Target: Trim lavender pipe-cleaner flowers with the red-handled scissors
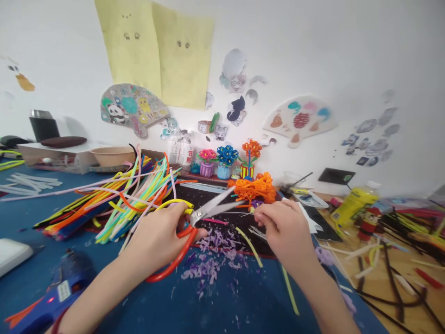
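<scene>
Holding the scissors, the left hand has its fingers tucked tight through the orange handles. The blades stand open and point at the right hand. That hand pinches a pipe cleaner bit between its fingertips, right at the blade tips. The bit is too small to see well.

The blades could nip a fingertip, because the pinch sits so close to the sharp points. The bit could also slip or fly off when it is cut, since so little of it sticks out.

Just below the blades lies a heap of purple fluff on the black mat. A small piece would be hard to find in there. A yellow-green pipe cleaner lies under the right hand. Just behind the pinch sits a pile of orange pipe cleaner flowers, close enough to get bumped. Behind the left hand spreads a big bundle of coloured pipe cleaners, with some ends curling near the handles. A blue glue gun rests by the left arm.
</scene>
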A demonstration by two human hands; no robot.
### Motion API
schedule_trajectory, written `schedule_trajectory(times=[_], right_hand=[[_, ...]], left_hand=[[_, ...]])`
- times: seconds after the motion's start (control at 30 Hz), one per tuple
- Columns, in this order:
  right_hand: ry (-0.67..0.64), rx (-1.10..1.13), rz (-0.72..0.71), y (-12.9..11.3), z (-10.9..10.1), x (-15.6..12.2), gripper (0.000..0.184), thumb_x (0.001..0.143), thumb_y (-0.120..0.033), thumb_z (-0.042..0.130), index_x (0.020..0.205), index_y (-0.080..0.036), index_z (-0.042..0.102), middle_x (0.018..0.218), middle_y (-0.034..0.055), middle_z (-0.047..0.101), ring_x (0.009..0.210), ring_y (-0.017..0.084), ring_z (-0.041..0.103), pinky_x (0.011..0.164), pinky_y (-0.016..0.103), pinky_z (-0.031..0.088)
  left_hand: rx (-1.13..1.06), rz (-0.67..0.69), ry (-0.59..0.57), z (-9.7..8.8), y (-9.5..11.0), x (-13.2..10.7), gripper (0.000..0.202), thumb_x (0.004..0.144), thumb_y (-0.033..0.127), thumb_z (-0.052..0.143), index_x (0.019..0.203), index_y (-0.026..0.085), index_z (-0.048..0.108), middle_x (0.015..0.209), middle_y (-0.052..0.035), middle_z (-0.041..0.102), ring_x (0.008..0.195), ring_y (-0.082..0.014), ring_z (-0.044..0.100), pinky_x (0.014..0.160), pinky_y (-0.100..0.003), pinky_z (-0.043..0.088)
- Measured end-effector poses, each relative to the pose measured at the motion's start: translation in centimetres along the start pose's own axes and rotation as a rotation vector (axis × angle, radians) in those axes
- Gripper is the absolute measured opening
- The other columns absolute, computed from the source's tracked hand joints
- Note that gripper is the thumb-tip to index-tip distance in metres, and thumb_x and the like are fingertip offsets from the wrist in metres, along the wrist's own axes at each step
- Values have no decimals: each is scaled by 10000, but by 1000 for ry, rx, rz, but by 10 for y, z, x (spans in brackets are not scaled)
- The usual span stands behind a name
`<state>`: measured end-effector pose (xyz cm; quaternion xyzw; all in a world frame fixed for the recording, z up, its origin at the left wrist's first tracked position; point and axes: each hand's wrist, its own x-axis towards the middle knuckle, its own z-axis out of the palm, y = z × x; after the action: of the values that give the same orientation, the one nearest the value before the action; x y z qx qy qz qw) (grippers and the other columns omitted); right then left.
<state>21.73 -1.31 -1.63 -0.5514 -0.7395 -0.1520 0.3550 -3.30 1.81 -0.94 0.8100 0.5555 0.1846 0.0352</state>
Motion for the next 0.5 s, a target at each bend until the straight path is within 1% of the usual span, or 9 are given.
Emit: schedule_trajectory(times=[0.07,0.17,0.3,0.5], right_hand=[[36,-21,-22,2,-1,0,239,787,-48,464,630,-196,567,588,-13,631,599,145,521,765,313,321],[117,-44,-68,4,-3,0,247,751,-10,460,622,-195,562,590,-17,632,605,145,523,755,314,329],[184,-68,-126,5,-5,0,250,732,16,464,632,-191,563,607,-31,639,612,137,539,774,324,334],[267,-92,-170,3,-9,0,271,715,46,463,674,-194,581,608,-44,642,625,136,563,801,339,338]], left_hand=[[66,20,-30,1,6,-3,275,785,501,486,739,230,487,678,-12,627,621,-212,587,528,-262,275],[134,42,-54,1,13,-5,294,816,508,443,777,224,511,726,-35,657,643,-235,616,526,-270,283],[177,47,-61,1,13,-6,340,833,532,419,817,216,543,770,-52,678,697,-260,641,537,-280,301],[112,55,-58,2,12,-4,400,784,612,478,821,227,578,739,-29,662,624,-212,604,529,-263,303]])
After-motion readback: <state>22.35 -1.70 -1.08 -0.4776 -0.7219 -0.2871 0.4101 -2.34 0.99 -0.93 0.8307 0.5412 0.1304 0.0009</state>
